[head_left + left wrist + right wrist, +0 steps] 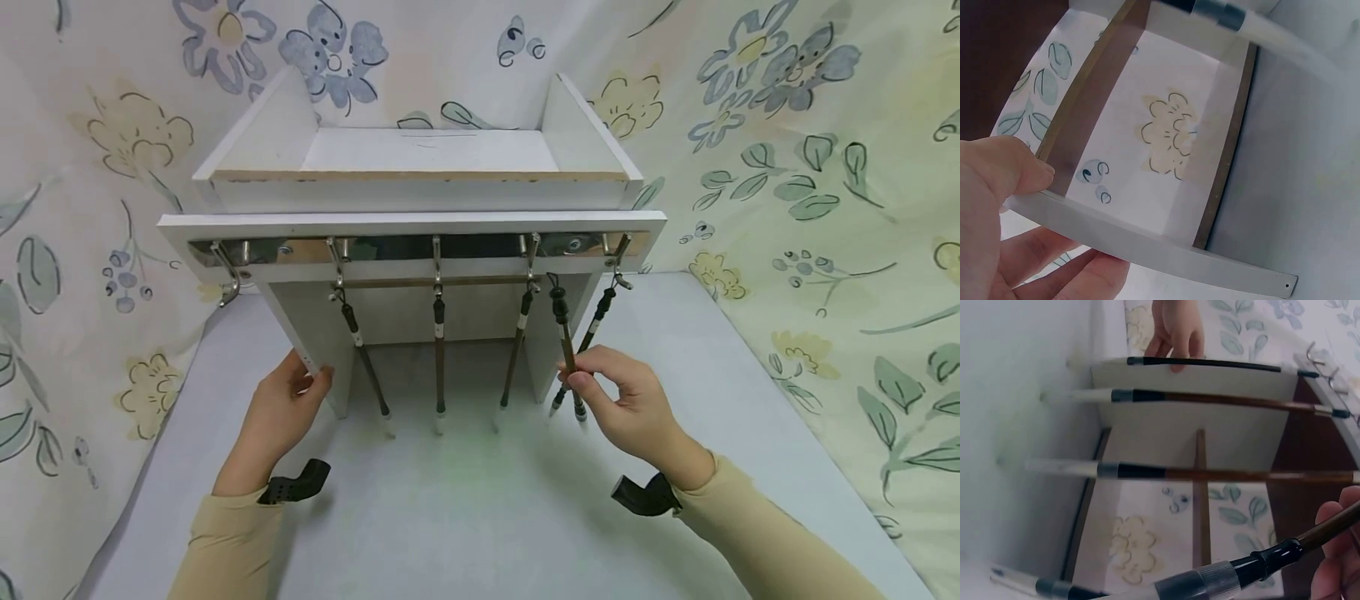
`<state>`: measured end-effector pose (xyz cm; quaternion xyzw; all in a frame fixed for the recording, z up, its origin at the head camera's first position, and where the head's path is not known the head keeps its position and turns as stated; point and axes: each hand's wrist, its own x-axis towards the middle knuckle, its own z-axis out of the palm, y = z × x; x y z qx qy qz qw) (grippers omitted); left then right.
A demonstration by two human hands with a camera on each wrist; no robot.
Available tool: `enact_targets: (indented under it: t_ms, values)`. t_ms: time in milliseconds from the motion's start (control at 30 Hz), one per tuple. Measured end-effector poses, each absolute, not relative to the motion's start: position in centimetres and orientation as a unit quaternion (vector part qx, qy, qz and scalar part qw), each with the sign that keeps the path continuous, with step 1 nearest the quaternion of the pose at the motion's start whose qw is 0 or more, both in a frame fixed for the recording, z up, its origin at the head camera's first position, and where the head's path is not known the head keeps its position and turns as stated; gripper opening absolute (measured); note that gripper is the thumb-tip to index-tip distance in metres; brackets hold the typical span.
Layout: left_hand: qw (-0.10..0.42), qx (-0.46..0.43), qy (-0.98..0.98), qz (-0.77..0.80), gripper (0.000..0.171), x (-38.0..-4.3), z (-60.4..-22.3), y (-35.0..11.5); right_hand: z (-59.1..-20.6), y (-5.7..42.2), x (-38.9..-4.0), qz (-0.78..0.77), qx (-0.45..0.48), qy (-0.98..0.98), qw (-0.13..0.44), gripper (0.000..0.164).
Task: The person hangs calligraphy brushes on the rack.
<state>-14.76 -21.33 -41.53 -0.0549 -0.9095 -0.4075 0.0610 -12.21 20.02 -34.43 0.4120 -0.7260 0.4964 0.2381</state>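
Note:
My right hand (633, 407) pinches a writing brush (564, 329) by its brown handle, bristle end down. The loop at its top stands close to the hooks; whether it touches one I cannot tell. Just behind it, another brush (600, 312) hangs tilted from the rightmost hook (622, 247). Three more brushes, including the middle brush (439, 350), hang from hooks to the left. With thumb and fingers, my left hand (281, 410) grips the edge of the white side panel (1116, 231). The right wrist view shows the held brush's dark ferrule (1204, 582) up close.
The white wooden rack (412, 222) has a metal hook strip along its front and an open tray (427, 152) on top. Its leftmost hook (227, 275) carries no brush. A pale tabletop (450, 517) lies below, with flowered cloth (787, 208) behind and at the sides.

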Motion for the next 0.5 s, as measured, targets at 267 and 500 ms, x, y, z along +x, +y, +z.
enact_targets:
  t_ms: [267,500]
  values:
    - [0.059,-0.051,-0.907,-0.414,0.055,-14.5,-41.5,-21.3,-35.9,18.4,-13.3,0.485,0.467,-0.703,0.230,0.019]
    - [0.063,-0.061,-0.905,-0.417,0.053,-14.5,-41.1,-21.3,-35.7,15.9,-13.1,0.454,0.501,-0.708,0.205,0.016]
